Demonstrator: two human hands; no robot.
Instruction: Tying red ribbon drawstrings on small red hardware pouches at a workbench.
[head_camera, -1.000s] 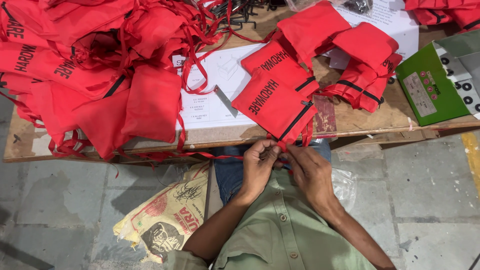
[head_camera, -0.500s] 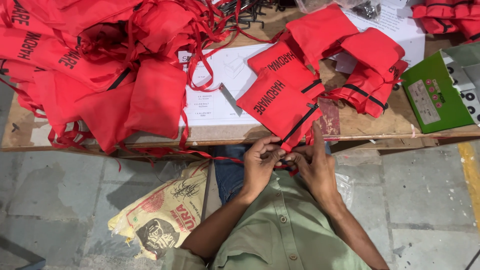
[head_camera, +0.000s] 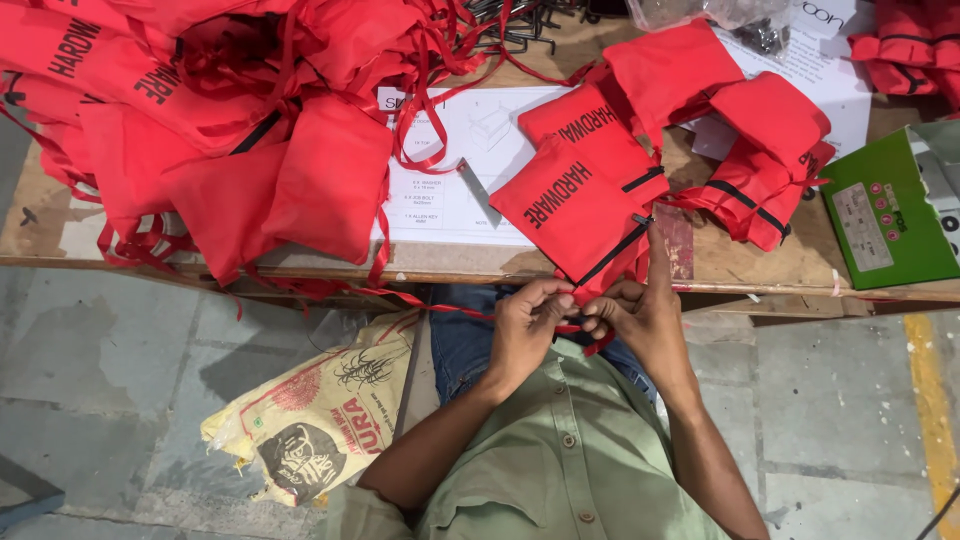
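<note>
A red cloth drawstring bag (head_camera: 575, 205) with black lettering lies at the wooden table's front edge (head_camera: 450, 262), its mouth hanging over the edge. My left hand (head_camera: 527, 320) and my right hand (head_camera: 632, 315) meet just below that edge. Both pinch the bag's red drawstring (head_camera: 575, 328) between the fingertips. My right index finger points up along the bag's black trim.
A big heap of red bags (head_camera: 200, 120) covers the table's left half. More filled red bags (head_camera: 740, 130) lie at the right, with a green box (head_camera: 885, 215) beyond them. White printed sheets (head_camera: 450, 170) lie in the middle. A printed sack (head_camera: 320, 420) sits on the floor.
Both hands have stayed together at the drawstring, working it with the fingers. My right index finger has lifted up against the bag's edge.
</note>
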